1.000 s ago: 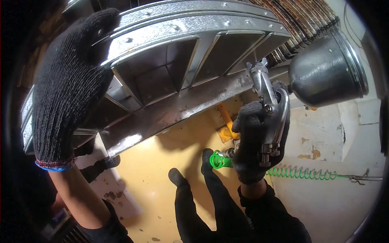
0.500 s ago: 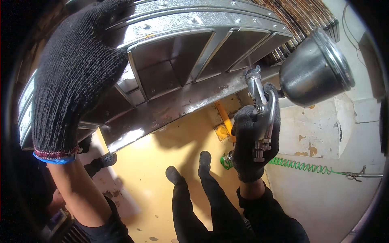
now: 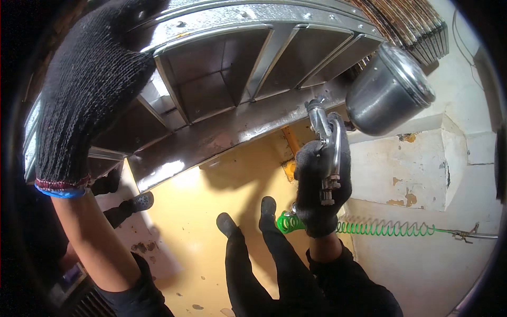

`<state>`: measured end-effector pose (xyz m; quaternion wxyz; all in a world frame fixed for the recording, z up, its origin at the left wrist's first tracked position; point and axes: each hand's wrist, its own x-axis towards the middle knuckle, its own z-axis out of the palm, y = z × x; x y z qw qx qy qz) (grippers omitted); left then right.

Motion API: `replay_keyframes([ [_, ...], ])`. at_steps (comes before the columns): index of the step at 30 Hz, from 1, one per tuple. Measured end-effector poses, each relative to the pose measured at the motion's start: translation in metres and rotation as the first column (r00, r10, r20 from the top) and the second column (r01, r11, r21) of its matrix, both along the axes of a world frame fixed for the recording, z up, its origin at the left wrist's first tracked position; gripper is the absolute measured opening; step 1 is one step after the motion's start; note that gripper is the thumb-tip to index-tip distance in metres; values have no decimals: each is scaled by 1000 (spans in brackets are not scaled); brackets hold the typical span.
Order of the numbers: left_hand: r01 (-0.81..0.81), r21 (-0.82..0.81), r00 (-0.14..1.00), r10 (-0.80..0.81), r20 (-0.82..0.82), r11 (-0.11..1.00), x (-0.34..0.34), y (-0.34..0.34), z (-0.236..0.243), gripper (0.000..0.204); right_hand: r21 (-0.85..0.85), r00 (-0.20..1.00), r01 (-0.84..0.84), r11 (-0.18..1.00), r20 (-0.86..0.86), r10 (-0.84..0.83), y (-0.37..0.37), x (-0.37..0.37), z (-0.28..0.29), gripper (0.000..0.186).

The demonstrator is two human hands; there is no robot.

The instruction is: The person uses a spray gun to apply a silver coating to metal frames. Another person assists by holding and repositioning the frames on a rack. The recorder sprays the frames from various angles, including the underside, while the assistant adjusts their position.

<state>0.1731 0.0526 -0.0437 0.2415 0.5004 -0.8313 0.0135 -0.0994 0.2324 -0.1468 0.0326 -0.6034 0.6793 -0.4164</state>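
A shiny metal pan set (image 3: 211, 95), with several slanted-sided compartments and a riveted rim band, stands tilted in front of me. My left hand (image 3: 97, 68), in a black knit glove, grips its upper left edge; the fingertips are lost in the dark there. My right hand (image 3: 322, 179), also gloved in black, is wrapped round a spray gun (image 3: 319, 124) with a metal cup (image 3: 388, 90) on its right side. The gun's nozzle points up at the lower right part of the pan set, a little apart from it. A green coiled hose (image 3: 290, 223) hangs by the right wrist.
Brownish, worn pans (image 3: 406, 26) are stacked at the top right. A yellow bracket (image 3: 289, 169) shows below the pan set. The hose runs to a valve (image 3: 466, 235) at the right. Another person's shoe (image 3: 142, 201) is at the left on the yellow floor (image 3: 195, 227).
My right hand has moved the spray gun left and slightly down, and the hose coil has shifted left with it. My left hand and the pan set have shifted slightly left.
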Motion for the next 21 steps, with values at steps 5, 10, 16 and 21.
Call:
replay_keyframes([
  [5, -19, -8, 1000, 19, 8, 1000, 6, 2, 1, 63, 82, 960, -39, 996, 278, 15, 0, 5, 6, 39],
  [10, -19, -14, 1000, 19, 18, 1000, 6, -5, 2, 61, 14, 975, -115, 993, 193, 111, -1, -14, -5, 53],
  [16, -36, -42, 998, 38, 53, 998, 8, -9, 6, 58, -152, 251, -260, 954, 943, 218, 6, -29, -30, 51],
  [21, 26, 43, 999, -25, -32, 999, -6, -8, 8, 57, -154, 47, -451, 879, 980, 196, 9, -50, -44, 35],
])
